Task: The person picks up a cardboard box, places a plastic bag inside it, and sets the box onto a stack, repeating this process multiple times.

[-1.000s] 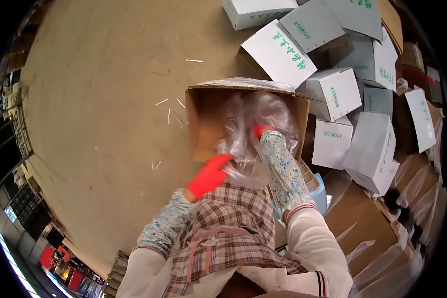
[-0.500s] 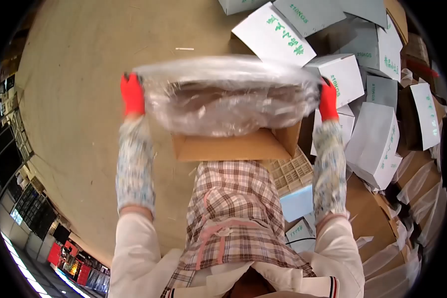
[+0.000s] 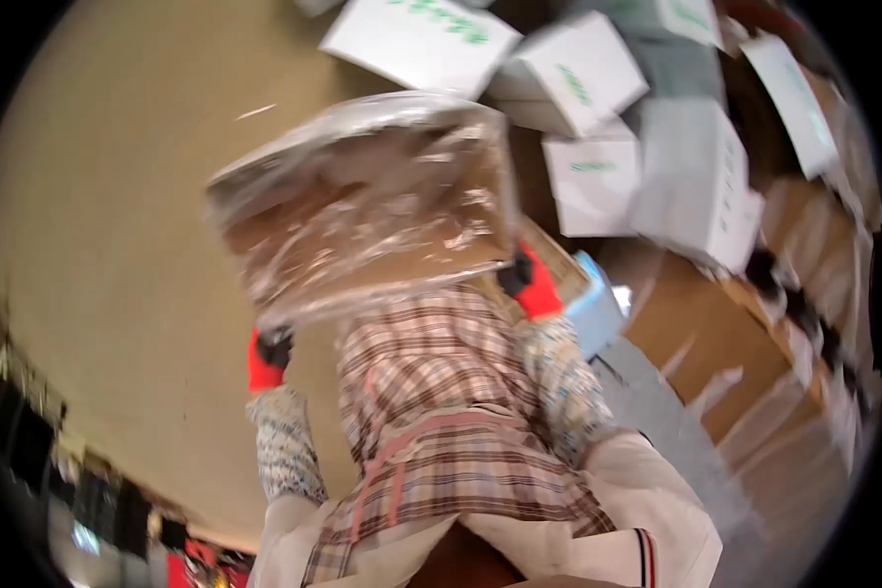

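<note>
An open cardboard box (image 3: 485, 181) sits in front of my knees, turned at an angle. Over its opening and rim lies a clear plastic bag (image 3: 363, 196), wrinkled and shiny. My left hand (image 3: 270, 358), in a red and black glove, is closed on the bag's edge at the box's near left corner. At the near right corner my right hand (image 3: 531, 282), gloved the same way, grips the bag's edge against the box. The fingertips of both hands are partly hidden and blurred by motion.
Several white cartons (image 3: 598, 73) with green print are heaped at the back and right. A crate (image 3: 549, 250) and a light blue object (image 3: 593, 309) lie by my right hand. Brown cartons with plastic film (image 3: 696, 333) stand at the right. A white strip (image 3: 255, 112) lies on the floor (image 3: 118, 245).
Both hands have come down from the far side to the box's near corners, drawing the plastic over the opening. The box appears turned, and my view has swung to the right.
</note>
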A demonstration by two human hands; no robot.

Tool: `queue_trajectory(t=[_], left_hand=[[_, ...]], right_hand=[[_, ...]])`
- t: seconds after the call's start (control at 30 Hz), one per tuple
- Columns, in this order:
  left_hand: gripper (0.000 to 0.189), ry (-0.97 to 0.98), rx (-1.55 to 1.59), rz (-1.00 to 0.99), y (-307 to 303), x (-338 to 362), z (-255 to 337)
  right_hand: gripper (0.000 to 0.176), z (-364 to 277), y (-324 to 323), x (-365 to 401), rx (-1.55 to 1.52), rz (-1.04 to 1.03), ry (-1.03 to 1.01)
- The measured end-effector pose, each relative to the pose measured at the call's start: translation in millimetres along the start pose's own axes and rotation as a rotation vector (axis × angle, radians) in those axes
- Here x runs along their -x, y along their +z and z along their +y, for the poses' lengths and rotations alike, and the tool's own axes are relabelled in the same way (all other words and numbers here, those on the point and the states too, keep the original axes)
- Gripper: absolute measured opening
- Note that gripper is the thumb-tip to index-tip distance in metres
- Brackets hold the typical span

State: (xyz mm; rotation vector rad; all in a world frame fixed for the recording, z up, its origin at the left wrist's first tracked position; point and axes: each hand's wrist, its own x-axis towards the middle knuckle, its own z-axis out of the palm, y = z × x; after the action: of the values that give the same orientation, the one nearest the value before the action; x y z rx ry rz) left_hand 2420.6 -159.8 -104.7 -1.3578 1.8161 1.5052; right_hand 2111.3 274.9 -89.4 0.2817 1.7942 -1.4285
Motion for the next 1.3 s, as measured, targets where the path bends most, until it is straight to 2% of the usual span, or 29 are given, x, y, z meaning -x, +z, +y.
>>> queue_trajectory(t=[0.03,0.07,0.1,0.17,0.2,0.23,0.27,0.3,0.33,0.37,0.43,0.47,0.53,0.57,0.6,0.63,0.67,0.73,0.77,0.87,0.9,0.93,1.0,1.07,1.1,1.17,1.23,1.27,1.3], left_hand=[[0.041,0.249,0.138,-0.04,-2.5,-6.6,-43.7],[0.04,0.104,0.955,0.046,17.6,-25.5,-57.8],[0.041,0.054,1.104,0.083,30.2,-40.0,-55.5],[0.043,-0.091,1.129,0.14,36.2,-69.7,-37.4],[0.045,-0.144,1.129,0.156,34.5,-83.9,-25.2],[0.046,-0.19,1.13,0.165,30.0,-94.0,-11.3],[0.047,-0.215,1.134,0.181,20.7,-99.2,-1.3],[0.049,-0.24,1.144,0.202,9.2,-99.3,8.4],[0.05,-0.264,1.152,0.248,-4.0,-90.9,13.8],[0.052,-0.296,1.155,0.324,-18.6,-77.0,17.5],[0.055,-0.351,1.028,0.658,-42.7,-38.1,45.5],[0.056,-0.337,0.925,0.785,-52.9,-22.8,58.5],[0.059,-0.158,0.604,0.786,-76.8,-13.5,53.3],[0.06,-0.062,0.444,0.771,-67.2,-3.3,81.8],[0.06,-0.042,0.446,0.779,-53.2,3.5,117.3],[0.06,0.064,-0.022,0.889,-41.6,9.0,148.8],[0.06,0.157,-0.504,0.97,-26.0,17.6,176.9],[0.057,0.498,-0.488,0.671,25.8,37.8,230.7],[0.055,0.577,-0.708,0.572,38.6,45.0,226.5],[0.051,0.789,-1.061,0.235,91.3,44.5,200.6],[0.051,0.773,-1.068,0.25,95.7,43.7,200.6],[0.051,0.787,-1.047,0.309,99.1,39.0,198.9],[0.05,0.784,-1.033,0.379,102.5,33.2,189.1],[0.05,0.81,-0.987,0.388,106.8,20.1,181.5],[0.05,0.802,-0.968,0.399,111.5,15.3,183.3],[0.05,0.819,-0.902,0.401,119.3,8.1,186.2],[0.048,0.843,-0.88,0.387,126.1,-4.6,179.8],[0.048,0.84,-0.843,0.367,129.8,-2.8,184.1],[0.048,0.835,-0.81,0.337,132.1,0.7,189.6]], right_hand=[[0.066,15.6,5.0,-16.4,0.144,-0.016,-0.138],[0.062,21.9,13.4,-34.2,0.178,0.049,-0.154],[0.059,21.6,25.0,-51.5,0.196,0.146,-0.092],[0.057,9.1,30.6,-80.4,0.292,0.233,0.09],[0.061,-5.3,24.9,-100.3,0.463,0.161,0.345],[0.058,-19.3,9.6,-88.4,0.424,0.154,0.332],[0.056,-65.5,-9.9,-68.8,0.385,0.14,0.308],[0.052,-73.2,-48.8,-58.1,0.469,0.256,0.091],[0.049,-81.1,-87.6,-47.3,0.58,0.384,-0.117],[0.043,-117.5,-127.5,-22.2,0.633,0.665,-0.27],[0.043,-161.6,-222.0,-0.9,1.029,1.142,-0.453],[0.056,-168.9,-262.0,-0.5,1.536,1.244,-0.331],[0.068,-128.4,-302.1,-20.7,1.409,1.002,-0.127],[0.074,-116.5,-275.9,-22.5,1.593,1.034,-0.07],[0.073,-125.9,-248.2,-8.2,1.619,0.892,-0.097],[0.073,-145.9,-243.2,0.6,1.601,0.901,-0.108],[0.069,-170.8,-241.8,11.9,1.438,0.943,-0.309],[0.073,-217.5,-272.4,25.6,1.624,1.142,0.066],[0.073,-209.6,-292.5,22.9,1.61,1.128,0.071],[0.072,-168.8,-321.7,-21.1,0.278,0.583,0.062],[0.071,-145.6,-315.3,-41.8,-0.111,0.318,0.21],[0.07,-154.7,-263.3,-53.5,-0.401,0.43,0.106],[0.067,-146.5,-215.5,-72.6,-0.538,0.449,0.007],[0.06,-149.8,-163.0,-78.7,-0.141,0.731,-0.293],[0.051,-128.9,-150.1,-89.9,0.125,0.916,-0.34],[0.044,-136.7,-154.4,-83.8,0.199,0.825,-0.154],[0.036,-173.6,-155.5,-63.9,0.317,0.857,-0.252],[0.032,-221.9,-124.7,-29.2,0.258,0.77,-0.308],[0.028,-256.6,-102.6,8.2,0.387,0.744,-0.222]])
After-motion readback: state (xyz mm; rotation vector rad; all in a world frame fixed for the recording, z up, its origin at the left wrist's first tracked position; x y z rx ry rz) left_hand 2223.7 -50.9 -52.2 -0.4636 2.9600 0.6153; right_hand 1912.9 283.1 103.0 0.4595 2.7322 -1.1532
